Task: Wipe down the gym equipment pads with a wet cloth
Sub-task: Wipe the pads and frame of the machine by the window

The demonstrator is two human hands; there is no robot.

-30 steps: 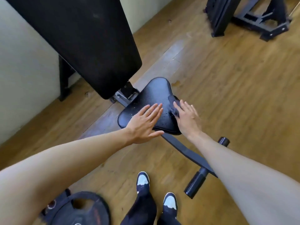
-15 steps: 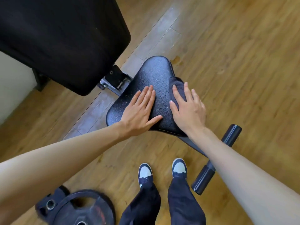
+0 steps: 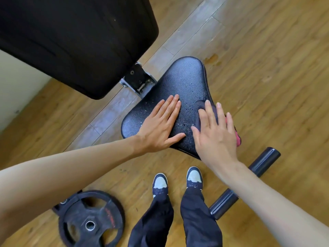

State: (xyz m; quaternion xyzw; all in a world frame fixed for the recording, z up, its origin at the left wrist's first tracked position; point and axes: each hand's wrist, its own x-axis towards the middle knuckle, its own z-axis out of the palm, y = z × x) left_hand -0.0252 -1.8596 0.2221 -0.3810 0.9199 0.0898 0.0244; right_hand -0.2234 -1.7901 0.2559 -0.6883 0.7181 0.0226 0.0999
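**Seat-pad wipe in mid-stroke**

Shows the wiping step in hand on the black seat pad of a weight bench. Places the left hand flat on the pad's near-left part, fingers straight and close together, thumb spread, holding nothing (probably a brace against the push). Places the right hand palm-down on the wet cloth, fingers straight and slightly fanned, pressing rather than gripping. Locates the cloth at the pad's right edge, mostly hidden beneath that palm, dark at the leading fold and pink at the corner beyond the little finger. Reveals water beads scattered over the textured surface between the two hands, hence a pad judged wetted but not yet wiped through.

Calls next, by that reading, for a flat sweep of the cloth leftward across the beaded middle and on to the far end, with even pressure to keep the fabric from bunching or sliding off the edge. Leaves the large backrest pad at upper left, presumably, for a later pass.

Presents the seat pad face-up, tapering from a wide near end by the shoes to a narrower rounded far end. Sets its long axis, as seen here, along that taper, away from the shoes and leaning slightly right. Cannot tell the pad's tilt.
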